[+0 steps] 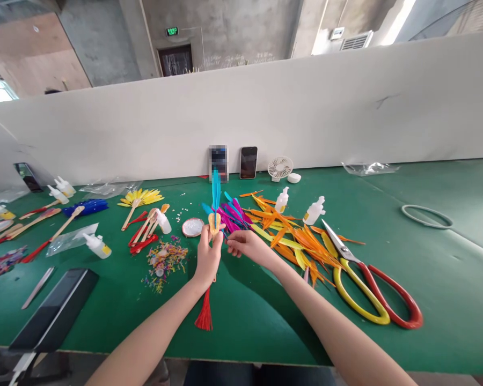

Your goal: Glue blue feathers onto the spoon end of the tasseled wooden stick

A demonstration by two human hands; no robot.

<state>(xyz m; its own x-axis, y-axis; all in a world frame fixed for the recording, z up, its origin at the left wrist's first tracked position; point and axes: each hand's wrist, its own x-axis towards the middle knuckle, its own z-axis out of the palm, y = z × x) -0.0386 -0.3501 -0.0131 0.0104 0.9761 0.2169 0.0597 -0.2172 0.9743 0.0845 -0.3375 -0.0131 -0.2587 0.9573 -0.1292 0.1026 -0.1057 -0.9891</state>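
Note:
My left hand is closed around a small wooden fan handle, held upright over the table. A tall blue feather stands up from the handle's head, and a red tassel hangs below my hand. Close beside it on the right is my right hand, its fingers curled together; whatever they may pinch is too small to make out. Just behind my hands lie magenta feathers. Orange and yellow feathers spread out to the right. A white dish sits left of the handle.
Large scissors lie right of the feathers, near glue bottles. Leftward are a yellow feather fan, tasselled handles, colourful bits and a black box. Phones and a small fan stand along the white partition.

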